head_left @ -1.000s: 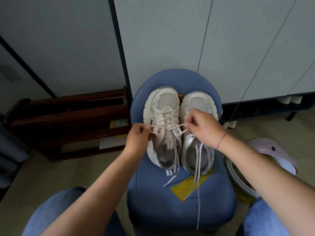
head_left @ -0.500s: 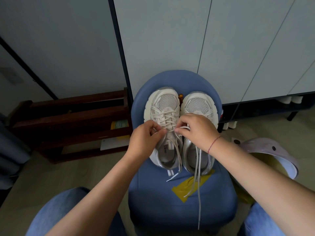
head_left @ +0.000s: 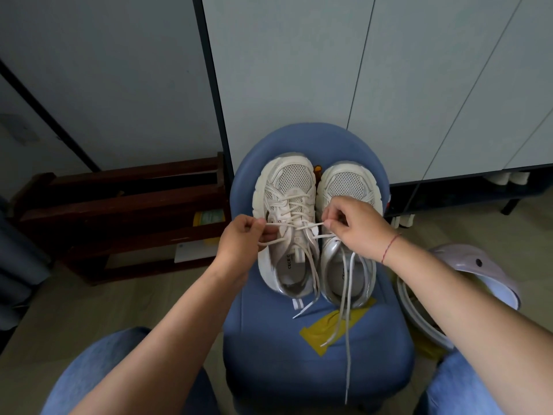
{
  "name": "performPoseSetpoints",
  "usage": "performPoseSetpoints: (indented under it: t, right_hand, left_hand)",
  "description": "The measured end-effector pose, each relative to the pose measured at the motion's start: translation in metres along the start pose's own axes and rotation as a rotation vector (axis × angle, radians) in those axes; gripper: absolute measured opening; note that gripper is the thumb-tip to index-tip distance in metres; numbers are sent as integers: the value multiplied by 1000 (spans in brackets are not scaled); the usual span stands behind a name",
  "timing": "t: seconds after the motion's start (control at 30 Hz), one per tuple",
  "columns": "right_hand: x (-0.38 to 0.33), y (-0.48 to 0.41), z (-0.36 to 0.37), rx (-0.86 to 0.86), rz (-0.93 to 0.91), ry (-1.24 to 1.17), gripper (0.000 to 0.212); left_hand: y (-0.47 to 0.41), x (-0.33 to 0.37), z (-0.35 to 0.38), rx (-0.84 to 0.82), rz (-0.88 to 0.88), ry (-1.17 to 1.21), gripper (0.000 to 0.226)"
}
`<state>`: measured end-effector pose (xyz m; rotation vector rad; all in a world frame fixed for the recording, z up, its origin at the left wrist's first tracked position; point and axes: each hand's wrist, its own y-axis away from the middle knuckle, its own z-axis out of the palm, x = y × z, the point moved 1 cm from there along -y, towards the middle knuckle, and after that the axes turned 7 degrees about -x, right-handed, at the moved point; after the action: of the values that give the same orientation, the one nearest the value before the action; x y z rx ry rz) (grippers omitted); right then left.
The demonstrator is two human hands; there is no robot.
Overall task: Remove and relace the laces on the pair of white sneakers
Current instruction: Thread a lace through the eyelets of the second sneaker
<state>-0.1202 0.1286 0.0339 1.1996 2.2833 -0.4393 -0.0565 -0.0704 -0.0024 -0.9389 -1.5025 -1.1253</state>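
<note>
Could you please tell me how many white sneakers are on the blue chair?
2: the left white mesh sneaker and the right white mesh sneaker, side by side on the blue padded seat.

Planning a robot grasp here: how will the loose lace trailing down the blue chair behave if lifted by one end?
Probably floppy: the loose lace drapes limply down the blue chair, past its edge. Likely light, being thin. Should straighten only under pull, like the taut lace between left hand and right hand.

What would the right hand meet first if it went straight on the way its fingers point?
Likely the left sneaker, its crossed laces, before the left hand; depth is unclear.
</note>
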Motion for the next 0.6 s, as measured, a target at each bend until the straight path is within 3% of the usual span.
performPoseSetpoints:
  t: [0.27,0.47,0.6]
  right_hand:
    - [-1,1,2,64,4,39,9]
    - [-19,33,12,418,99,-32,5]
    - [-23,61,63,327,288,-264,7]
  left_hand:
    - [-1,0,-9,-125,-67,-39,23]
    - [4,8,-9,-148,-16,-49,29]
    - [-12,7,-8,-70,107,-213,19]
